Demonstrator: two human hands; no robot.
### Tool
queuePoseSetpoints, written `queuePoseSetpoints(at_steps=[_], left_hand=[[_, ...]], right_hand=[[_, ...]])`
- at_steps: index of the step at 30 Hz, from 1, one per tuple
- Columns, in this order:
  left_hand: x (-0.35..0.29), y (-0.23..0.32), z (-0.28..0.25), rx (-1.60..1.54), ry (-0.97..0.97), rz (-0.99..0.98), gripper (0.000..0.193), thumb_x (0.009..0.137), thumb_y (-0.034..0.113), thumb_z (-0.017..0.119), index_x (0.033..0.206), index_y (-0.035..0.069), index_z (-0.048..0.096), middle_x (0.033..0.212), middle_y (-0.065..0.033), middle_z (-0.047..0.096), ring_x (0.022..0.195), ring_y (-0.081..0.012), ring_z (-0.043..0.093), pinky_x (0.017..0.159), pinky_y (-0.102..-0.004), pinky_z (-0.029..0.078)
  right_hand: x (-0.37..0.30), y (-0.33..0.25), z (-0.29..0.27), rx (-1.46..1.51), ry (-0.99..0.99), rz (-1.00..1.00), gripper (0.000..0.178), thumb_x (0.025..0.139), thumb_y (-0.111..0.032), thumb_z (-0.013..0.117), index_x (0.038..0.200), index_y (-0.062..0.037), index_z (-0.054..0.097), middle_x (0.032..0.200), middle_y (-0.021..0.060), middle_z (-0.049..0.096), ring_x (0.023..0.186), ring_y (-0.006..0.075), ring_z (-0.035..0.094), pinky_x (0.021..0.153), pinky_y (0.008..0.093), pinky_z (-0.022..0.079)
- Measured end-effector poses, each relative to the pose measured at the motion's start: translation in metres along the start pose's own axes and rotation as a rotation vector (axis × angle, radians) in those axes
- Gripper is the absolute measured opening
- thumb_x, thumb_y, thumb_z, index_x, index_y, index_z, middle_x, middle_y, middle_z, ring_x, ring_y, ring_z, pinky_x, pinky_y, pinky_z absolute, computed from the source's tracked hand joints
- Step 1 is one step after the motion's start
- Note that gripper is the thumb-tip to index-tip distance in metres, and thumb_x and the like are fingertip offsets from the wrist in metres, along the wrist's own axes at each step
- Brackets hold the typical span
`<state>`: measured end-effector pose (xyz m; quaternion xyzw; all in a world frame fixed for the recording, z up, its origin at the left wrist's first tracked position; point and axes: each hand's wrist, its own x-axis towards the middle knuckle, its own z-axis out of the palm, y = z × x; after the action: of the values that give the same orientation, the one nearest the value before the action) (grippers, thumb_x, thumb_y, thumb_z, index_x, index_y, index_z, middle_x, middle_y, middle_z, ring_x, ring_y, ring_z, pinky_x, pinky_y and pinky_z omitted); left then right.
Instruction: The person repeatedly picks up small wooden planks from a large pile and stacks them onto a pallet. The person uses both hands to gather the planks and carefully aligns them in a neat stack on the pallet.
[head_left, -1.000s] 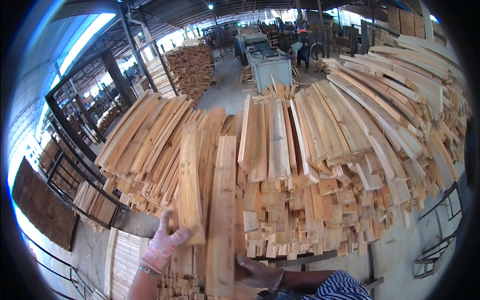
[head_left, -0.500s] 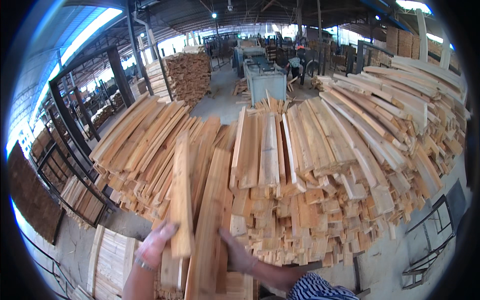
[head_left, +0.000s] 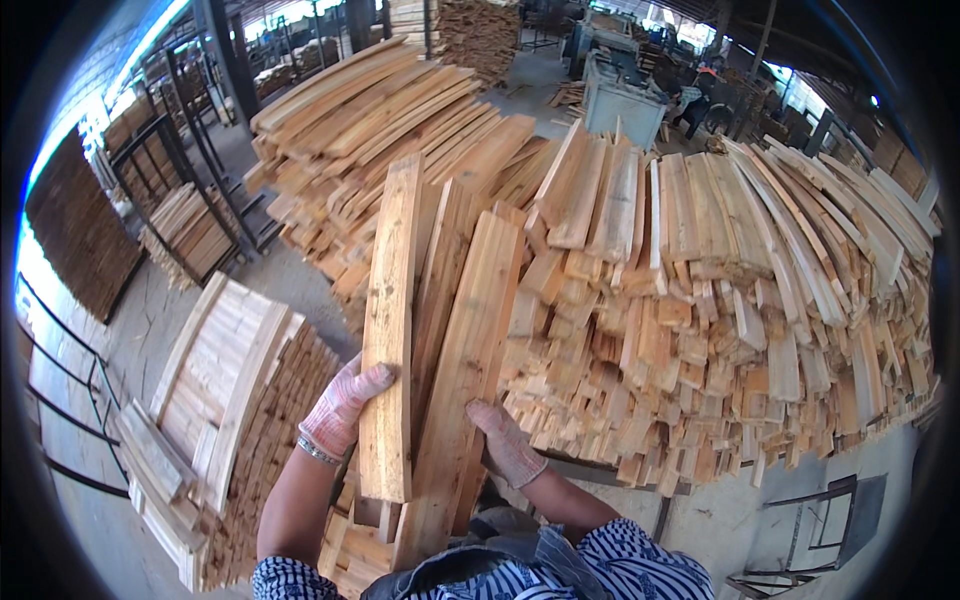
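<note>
Several long sawn wooden boards are held between my two hands in front of my body. My left hand (head_left: 343,408), in a pinkish work glove, is closed on the left side of the bundle, its thumb lying over the outermost board (head_left: 388,330). On the other side my right hand (head_left: 506,442), gloved too, grips the edge of a wide board (head_left: 466,370). A narrower board (head_left: 440,270) shows between these two. The boards point away from me, their near ends close to my body. The fingers under the bundle are hidden.
A large heap of loose boards (head_left: 700,220) spreads ahead and right, with another pile (head_left: 370,110) at far left. Lower left stands a neat stack of boards (head_left: 225,350). Black metal frames stand left and at lower right (head_left: 815,520). A person (head_left: 690,100) is beside a pale machine (head_left: 622,105).
My view has turned left and downward, bringing the neat stack further into sight. Both hands still hold the boards, which now stand out from the heap, closer together near my body.
</note>
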<state>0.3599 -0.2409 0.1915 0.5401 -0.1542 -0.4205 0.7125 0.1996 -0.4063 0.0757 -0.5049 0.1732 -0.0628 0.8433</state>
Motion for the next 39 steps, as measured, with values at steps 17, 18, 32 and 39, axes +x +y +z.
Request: queuePoseSetpoints(at_steps=[17, 18, 32, 39], left_hand=[[-0.177, -0.12, -0.015, -0.343, 0.421, 0.28, 0.056, 0.088, 0.018, 0.075, 0.134, 0.004, 0.047, 0.117, -0.0071, 0.062, 0.105, -0.0193, 0.061, 0.094, -0.0364, 0.053], [-0.178, -0.134, -0.004, -0.426, 0.43, 0.274, 0.056, 0.089, 0.02, 0.075, 0.134, 0.004, 0.046, 0.118, -0.0076, 0.061, 0.105, -0.0197, 0.061, 0.094, -0.0369, 0.053], [-0.188, -0.298, -0.052, -1.323, 0.609, -0.219, 0.053, 0.092, 0.029, 0.072, 0.134, 0.006, 0.05, 0.126, -0.0156, 0.063, 0.115, -0.0315, 0.063, 0.097, -0.0513, 0.054], [-0.124, -0.457, -0.155, -1.503, 0.729, -0.306, 0.045, 0.089, 0.023, 0.074, 0.125, 0.003, 0.057, 0.121, -0.0162, 0.067, 0.109, -0.0322, 0.067, 0.098, -0.0512, 0.054]], right_hand=[[-0.053, -0.03, 0.128, -0.532, -0.311, 0.063, 0.076, 0.088, -0.02, 0.073, 0.151, -0.0044, 0.033, 0.13, 0.0111, 0.06, 0.115, 0.0228, 0.06, 0.095, 0.0335, 0.052], [-0.044, -0.031, 0.113, -0.543, -0.391, 0.195, 0.062, 0.093, -0.022, 0.067, 0.145, -0.002, 0.041, 0.127, 0.0101, 0.062, 0.109, 0.0197, 0.063, 0.094, 0.0306, 0.053], [0.05, 0.153, 0.077, -0.775, -0.673, 1.289, 0.049, 0.097, -0.04, 0.059, 0.129, -0.0031, 0.059, 0.118, 0.0126, 0.068, 0.098, 0.0184, 0.069, 0.088, 0.0303, 0.056], [0.121, 0.319, 0.007, -0.734, -0.521, 1.442, 0.049, 0.097, -0.045, 0.055, 0.122, -0.0028, 0.062, 0.114, 0.0122, 0.069, 0.095, 0.0209, 0.069, 0.085, 0.0323, 0.055]])
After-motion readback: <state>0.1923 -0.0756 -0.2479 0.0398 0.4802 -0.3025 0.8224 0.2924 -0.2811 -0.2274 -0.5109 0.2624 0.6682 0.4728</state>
